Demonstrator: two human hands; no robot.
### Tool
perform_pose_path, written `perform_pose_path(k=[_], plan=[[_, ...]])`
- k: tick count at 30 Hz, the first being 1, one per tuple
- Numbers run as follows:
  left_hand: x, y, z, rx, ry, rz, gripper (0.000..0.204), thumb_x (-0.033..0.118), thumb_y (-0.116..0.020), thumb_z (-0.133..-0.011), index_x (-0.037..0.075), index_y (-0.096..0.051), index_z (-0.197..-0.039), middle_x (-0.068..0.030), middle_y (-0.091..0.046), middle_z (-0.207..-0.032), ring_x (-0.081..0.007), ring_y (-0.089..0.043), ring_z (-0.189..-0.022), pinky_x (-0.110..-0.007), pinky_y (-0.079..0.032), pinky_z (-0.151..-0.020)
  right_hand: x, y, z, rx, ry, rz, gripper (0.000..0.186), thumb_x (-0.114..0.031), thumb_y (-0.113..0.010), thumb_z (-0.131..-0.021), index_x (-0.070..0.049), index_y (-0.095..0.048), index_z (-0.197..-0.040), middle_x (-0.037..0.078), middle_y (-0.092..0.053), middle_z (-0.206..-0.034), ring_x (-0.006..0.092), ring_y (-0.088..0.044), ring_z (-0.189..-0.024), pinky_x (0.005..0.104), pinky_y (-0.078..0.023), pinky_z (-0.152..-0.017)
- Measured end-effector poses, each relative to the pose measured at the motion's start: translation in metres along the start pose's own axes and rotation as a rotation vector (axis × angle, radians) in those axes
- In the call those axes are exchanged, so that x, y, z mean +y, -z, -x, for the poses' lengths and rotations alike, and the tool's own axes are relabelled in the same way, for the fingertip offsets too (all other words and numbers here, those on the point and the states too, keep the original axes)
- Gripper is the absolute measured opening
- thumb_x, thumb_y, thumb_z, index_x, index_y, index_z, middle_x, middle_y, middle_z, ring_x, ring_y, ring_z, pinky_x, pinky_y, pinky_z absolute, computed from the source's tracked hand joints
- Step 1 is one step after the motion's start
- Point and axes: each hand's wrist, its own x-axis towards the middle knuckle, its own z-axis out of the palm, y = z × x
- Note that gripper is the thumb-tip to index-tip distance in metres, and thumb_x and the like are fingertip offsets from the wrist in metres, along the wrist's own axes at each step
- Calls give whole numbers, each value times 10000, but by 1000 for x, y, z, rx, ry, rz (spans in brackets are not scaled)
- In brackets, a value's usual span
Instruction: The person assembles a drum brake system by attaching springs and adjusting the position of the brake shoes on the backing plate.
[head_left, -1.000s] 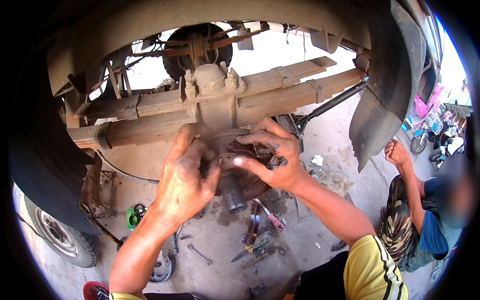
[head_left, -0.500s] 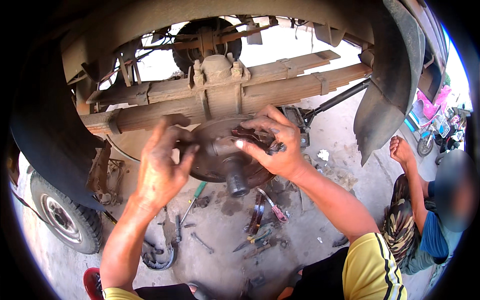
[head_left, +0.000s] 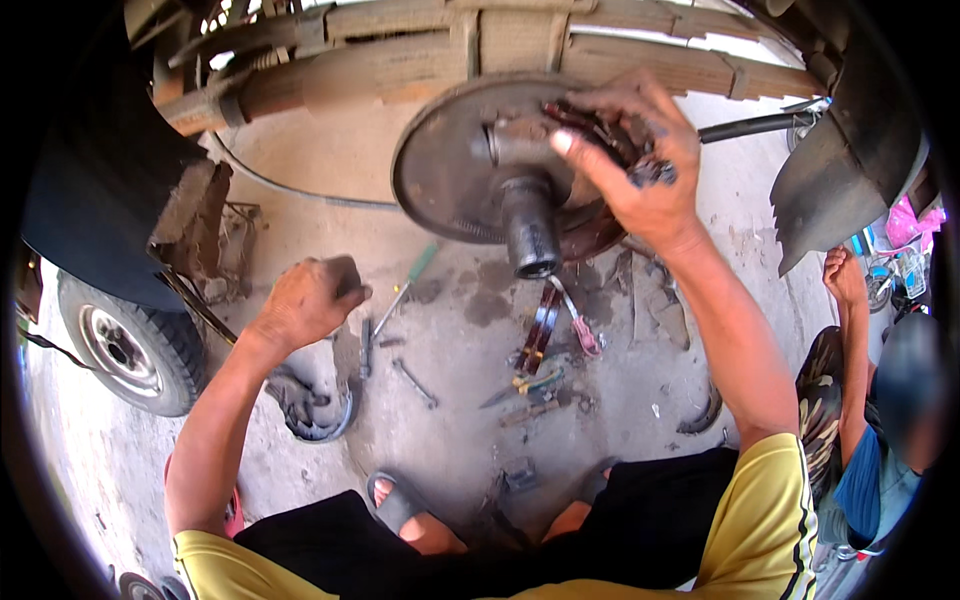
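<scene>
My right hand (head_left: 650,165) is closed around a dark reddish-brown greasy piece (head_left: 590,128), whose exact kind I cannot make out; black grease coats the fingers. It is at the right side of a round metal backing plate (head_left: 435,165) with a thick hollow axle stub (head_left: 530,235) projecting toward me. Lower to the left, apart from the plate, my left hand (head_left: 310,297) has its darkened fingers curled in, and nothing shows in them. A green-handled screwdriver (head_left: 420,265) lies on the floor just right of it.
Leaf springs (head_left: 390,68) run across behind the plate. A curved brake shoe (head_left: 325,430), a wrench (head_left: 415,383), pliers (head_left: 540,382) and a red-handled tool (head_left: 583,335) lie on the concrete. A wheel (head_left: 120,340) stands left; another person (head_left: 860,390) sits at right.
My view has tilted downward. The left hand has drawn away from the plate, down and left, its fingers curling in. The right hand stays by the plate with the greasy piece.
</scene>
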Motion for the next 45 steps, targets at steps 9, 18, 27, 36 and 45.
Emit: perform_pose_path(k=[9, 18, 27, 36, 45], plan=[[12, -38, -5, 207, -70, 328, 211, 139, -746, -945, -8, -730, -1095, -162, -772, -898, -227, -752, -760, -329, -579, -717, -4, 1, -1, 15, 42, 80, 310, -221, -910, -762, -49, -785, -988, 68, -671, -903, 206, -700, -815, 314, -569, -745], [116, 23, -42, 703, -338, 435, 368, 52, -808, -906, -90, -686, -1222, -153, -773, -925, -166, -741, -807, -301, -591, -726, 3, 4, -3, 23, 93, 70, 362, -219, -914, -704, -80, -773, -1007, 82, -660, -893, 265, -695, -758, 338, -563, -686], [126, 29, -55, 806, -555, 269, 308, -52, -769, -886, -53, -703, -1187, -194, -752, -1104, -259, -749, -938, -338, -590, -817, 3, 5, -2, 8, 81, 37, 407, -210, -923, -682, -89, -768, -1038, 62, -660, -935, 241, -685, -794, 339, -549, -695], [125, 19, -54, 572, -185, 1170, 324, -3, -755, -931, -86, -661, -1230, -116, -751, -1071, -163, -709, -881, -303, -594, -865, 6, 9, 0, -35, 52, 55, 395, -237, -900, -677, -130, -760, -1030, 47, -655, -984, 261, -715, -871, 388, -570, -734], [126, 25, -58, 533, -128, 1184, 240, 64, -754, -958, -83, -712, -1143, -129, -759, -993, -193, -738, -793, -290, -617, -730, 8, 5, 3, -33, 37, 66, 411, -286, -893, -684, -143, -754, -1044, 44, -652, -1025, 262, -718, -882, 387, -574, -726]])
